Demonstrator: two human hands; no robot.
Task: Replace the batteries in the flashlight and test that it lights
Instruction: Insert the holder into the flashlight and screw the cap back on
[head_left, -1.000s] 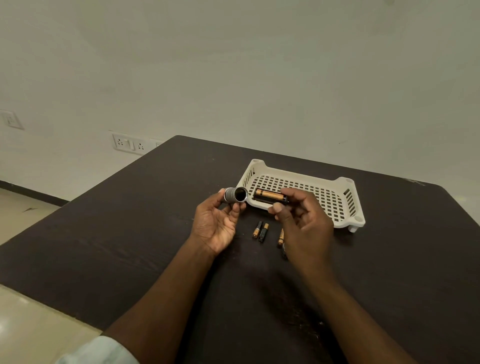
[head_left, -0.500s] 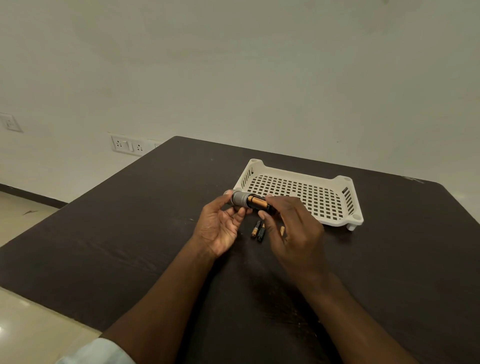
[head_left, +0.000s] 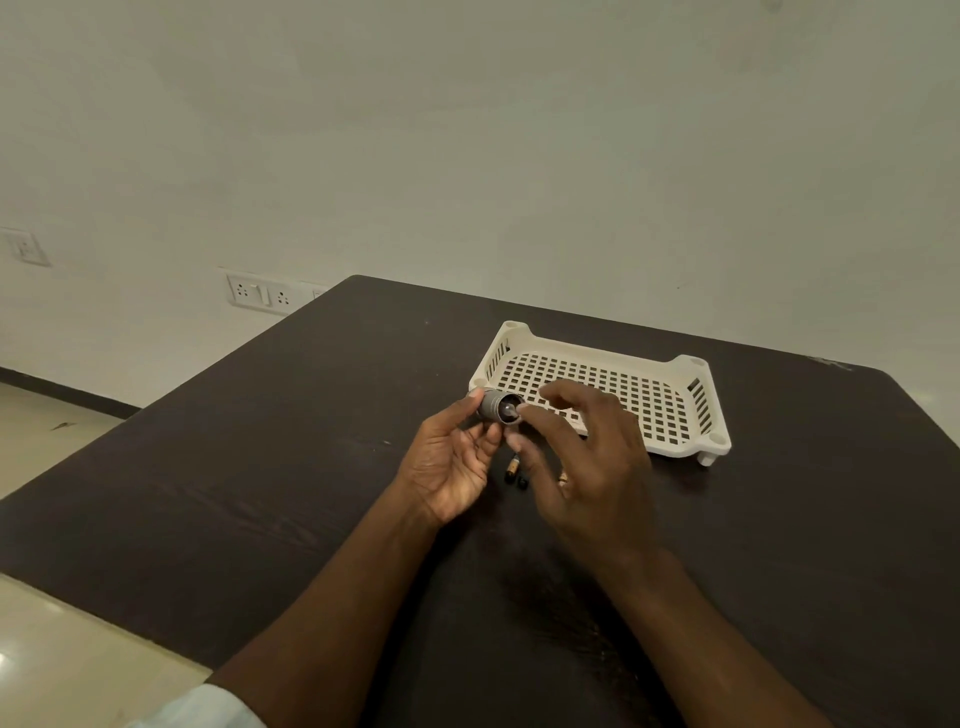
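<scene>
One short grey cylindrical flashlight body (head_left: 497, 407), gripped at fingertips of left hand (head_left: 453, 464) above dark worktop (head_left: 260, 467). Right hand (head_left: 582, 462) loosely spread, fingertip at its open end. Two loose copper-and-black batteries (head_left: 516, 470) visible below; one white perforated plastic tray (head_left: 670, 405) just behind. Bare worktop left and right.

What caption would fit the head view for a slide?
Left hand holds the grey flashlight body while the right hand presses at its open end; spare batteries lie on the table.
</scene>
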